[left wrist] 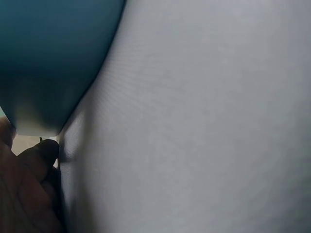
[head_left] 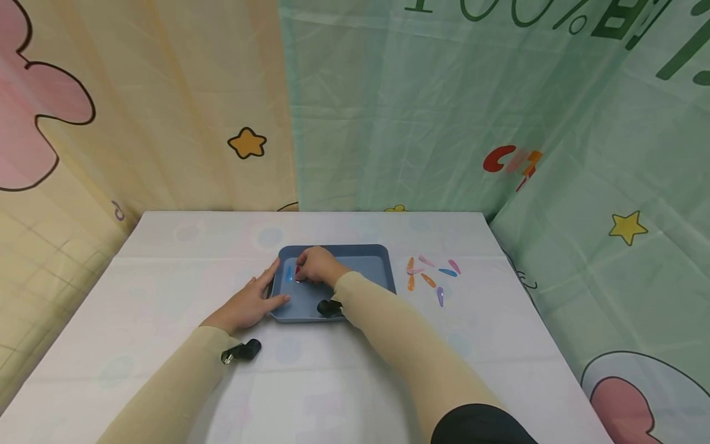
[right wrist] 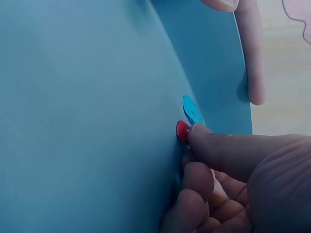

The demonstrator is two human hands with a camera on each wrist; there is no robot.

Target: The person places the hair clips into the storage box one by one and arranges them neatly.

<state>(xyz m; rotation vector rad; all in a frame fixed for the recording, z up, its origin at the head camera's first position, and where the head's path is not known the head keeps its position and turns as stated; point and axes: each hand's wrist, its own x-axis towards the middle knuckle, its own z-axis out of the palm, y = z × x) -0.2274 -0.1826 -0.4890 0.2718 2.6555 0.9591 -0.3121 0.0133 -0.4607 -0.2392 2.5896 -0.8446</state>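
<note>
My right hand point(head_left: 320, 265) reaches into the blue-grey tray point(head_left: 302, 305) and pinches a red hair clip point(right wrist: 181, 131) between thumb and fingers, low over the tray's floor. Right beside it, near the tray's left wall, lies a blue hair clip point(right wrist: 191, 108). The fingertips cover part of the red clip. My left hand point(head_left: 248, 306) rests against the tray's left side, fingers stretched along the edge and thumb out toward the front left corner. In the left wrist view, only part of that hand shows, below the tray's outer wall point(left wrist: 53, 53).
Right of the tray, several hair clips lie loose on the white tablecloth: orange point(head_left: 428, 280), pink point(head_left: 455, 266), blue point(head_left: 448, 272) and purple point(head_left: 440, 296). Printed curtains hang behind the table and at both sides.
</note>
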